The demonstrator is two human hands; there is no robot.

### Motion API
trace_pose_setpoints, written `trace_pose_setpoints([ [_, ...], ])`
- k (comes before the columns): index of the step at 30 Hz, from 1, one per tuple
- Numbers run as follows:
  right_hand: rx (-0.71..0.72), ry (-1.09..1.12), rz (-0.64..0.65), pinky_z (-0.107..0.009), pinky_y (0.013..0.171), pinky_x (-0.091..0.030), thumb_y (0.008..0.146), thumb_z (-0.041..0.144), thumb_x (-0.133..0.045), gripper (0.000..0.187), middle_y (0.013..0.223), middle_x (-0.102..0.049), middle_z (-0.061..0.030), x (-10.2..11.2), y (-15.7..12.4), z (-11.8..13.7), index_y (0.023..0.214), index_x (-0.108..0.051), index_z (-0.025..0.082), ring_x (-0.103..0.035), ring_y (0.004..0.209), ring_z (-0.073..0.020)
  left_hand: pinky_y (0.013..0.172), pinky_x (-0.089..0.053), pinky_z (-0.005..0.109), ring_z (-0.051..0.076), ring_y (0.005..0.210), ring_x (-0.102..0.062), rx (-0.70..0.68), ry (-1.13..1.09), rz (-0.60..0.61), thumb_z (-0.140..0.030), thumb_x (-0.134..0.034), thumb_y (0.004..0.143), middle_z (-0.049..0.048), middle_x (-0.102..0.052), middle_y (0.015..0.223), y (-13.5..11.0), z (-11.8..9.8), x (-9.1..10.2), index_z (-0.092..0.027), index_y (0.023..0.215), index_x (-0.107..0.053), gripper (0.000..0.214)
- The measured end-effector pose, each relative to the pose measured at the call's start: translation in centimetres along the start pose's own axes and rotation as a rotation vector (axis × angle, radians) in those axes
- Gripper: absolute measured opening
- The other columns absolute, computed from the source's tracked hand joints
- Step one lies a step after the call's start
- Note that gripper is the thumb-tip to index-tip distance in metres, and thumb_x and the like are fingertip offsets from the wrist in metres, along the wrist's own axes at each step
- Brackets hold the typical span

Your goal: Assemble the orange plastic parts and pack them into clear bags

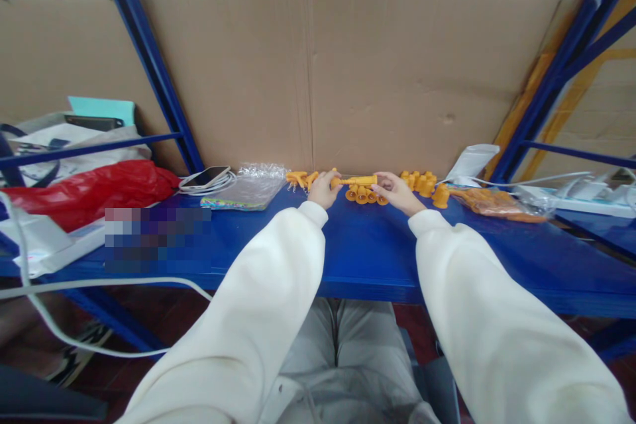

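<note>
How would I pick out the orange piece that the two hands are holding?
Find the cardboard wall behind the blue shelf; at its foot lies a row of orange parts. The piece is the long bar held level between the left hand and right hand, unlike the short, stubby parts around it.

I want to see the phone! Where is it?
In the head view, the phone lies on the blue shelf, left of the left hand, between the red bag and a clear plastic bag.

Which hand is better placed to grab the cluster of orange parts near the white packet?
Probably the right hand: the orange parts sit just to its right, while the left hand is across the orange rod both hands hold.
</note>
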State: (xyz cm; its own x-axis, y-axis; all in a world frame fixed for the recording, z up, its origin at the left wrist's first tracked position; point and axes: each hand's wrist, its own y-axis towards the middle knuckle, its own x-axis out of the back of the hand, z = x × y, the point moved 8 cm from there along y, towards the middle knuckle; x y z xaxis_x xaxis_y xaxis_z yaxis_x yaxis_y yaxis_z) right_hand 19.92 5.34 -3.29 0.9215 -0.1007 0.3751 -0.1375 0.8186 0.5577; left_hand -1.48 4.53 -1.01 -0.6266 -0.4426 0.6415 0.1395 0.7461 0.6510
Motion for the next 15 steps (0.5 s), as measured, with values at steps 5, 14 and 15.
trace_pose_setpoints([
  [5,-0.061,0.015,0.001,-0.039,0.067,-0.06,0.072,0.065,-0.075,0.054,0.066,-0.067,-0.0019,-0.1,-0.3,0.4,0.098,-0.064,0.019,-0.066,0.061,-0.0202,0.099,-0.048,0.034,0.021,0.105,-0.066,-0.018,-0.001,-0.003,-0.017,-0.064,0.086,0.0043,-0.07,0.107,-0.1,-0.1,0.0,-0.024,0.106,-0.069,0.021],
  [14,-0.122,0.003,-0.027,-0.033,0.066,-0.057,0.077,0.079,-0.06,0.058,0.059,-0.065,-0.0032,0.2,-0.9,1.8,0.073,-0.06,0.021,-0.063,0.057,-0.0175,0.099,-0.048,0.035,0.022,0.105,-0.066,-0.087,-0.021,-0.027,-0.017,-0.065,0.086,0.0048,-0.07,0.106,0.0,-0.5,-0.1,-0.022,0.107,-0.069,0.022],
  [15,-0.138,0.035,-0.043,-0.034,0.067,-0.058,0.077,0.077,-0.063,0.056,0.059,-0.066,-0.0027,0.2,-0.8,1.5,0.081,-0.061,0.021,-0.065,0.058,-0.0181,0.099,-0.049,0.035,0.022,0.105,-0.066,-0.098,-0.025,-0.034,-0.016,-0.065,0.085,0.0044,-0.07,0.104,0.0,-0.5,-0.2,-0.022,0.106,-0.069,0.022],
])
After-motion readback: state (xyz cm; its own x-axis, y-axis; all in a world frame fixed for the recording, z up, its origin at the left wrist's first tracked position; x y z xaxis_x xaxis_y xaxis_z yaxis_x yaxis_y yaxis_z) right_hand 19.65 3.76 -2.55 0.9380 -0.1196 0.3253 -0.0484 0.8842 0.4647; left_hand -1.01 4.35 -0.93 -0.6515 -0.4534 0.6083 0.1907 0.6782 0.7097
